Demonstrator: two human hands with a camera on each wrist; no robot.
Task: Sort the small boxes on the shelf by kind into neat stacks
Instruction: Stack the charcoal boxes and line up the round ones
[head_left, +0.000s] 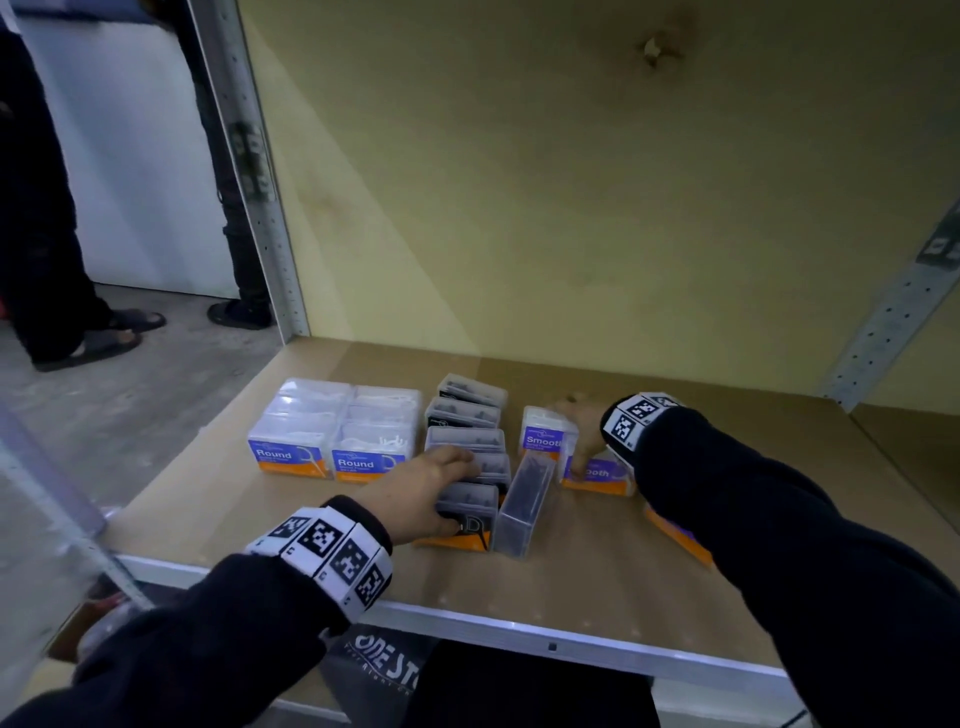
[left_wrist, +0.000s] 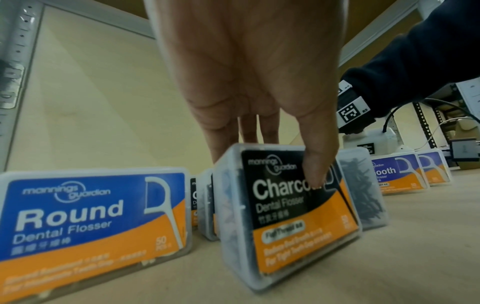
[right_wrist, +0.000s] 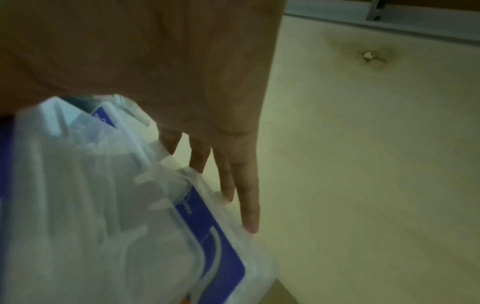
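Right hand (head_left: 582, 426) half hidden behind its wristband and a Smooth box (head_left: 545, 436); grip not discernible. Orange-edged box (head_left: 678, 535) near the shelf's front right mostly covered by the right sleeve. Charcoal box (left_wrist: 291, 209) label partly masked by the left thumb. Right wrist view blurred, label print unreadable, box cut off at left and bottom.

We see a stockroom or shop storage area: a slotted metal upright (head_left: 260, 208) framing a board shelf (head_left: 597, 582), boxed dental flossers (head_left: 332, 431) stacked on it, more racking (left_wrist: 426, 125) beyond.
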